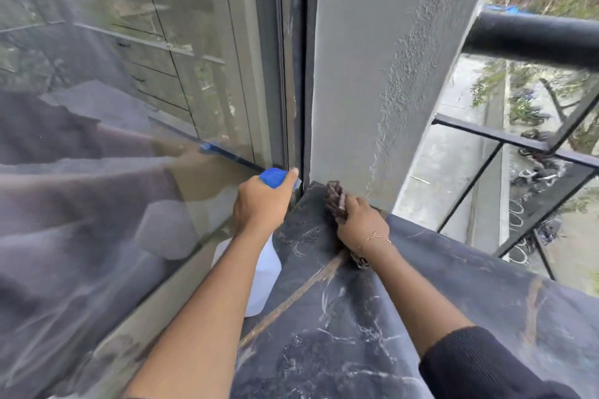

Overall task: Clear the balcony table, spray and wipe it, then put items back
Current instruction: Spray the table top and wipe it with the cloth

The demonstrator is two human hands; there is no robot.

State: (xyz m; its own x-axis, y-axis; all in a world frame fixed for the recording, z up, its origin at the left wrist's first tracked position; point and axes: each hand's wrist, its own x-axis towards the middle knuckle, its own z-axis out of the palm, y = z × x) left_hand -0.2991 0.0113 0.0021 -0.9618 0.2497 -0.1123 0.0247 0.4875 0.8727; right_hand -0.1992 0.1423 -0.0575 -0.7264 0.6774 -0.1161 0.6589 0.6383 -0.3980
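**Both hands busy at the far corner of the table**

The left hand [261,202] grips the blue head of a spray bottle [275,177], fingers curled round it; the bottle's white body [264,272] hangs below the wrist, just off the table's left edge, beside the glass door [129,107]. The right hand [359,220] clutches a dark brown cloth [334,197] and presses it onto the table [356,334] at its far corner, where the top meets the grey rendered pillar [389,58]. A tail of the cloth shows under the wrist. The table top is dark marble-look with white veins and a tan streak running diagonally. A thin bracelet [377,238] sits on the right wrist, and a black sleeve [470,366] is pushed up that forearm. To the right stands a black balcony railing [534,36].
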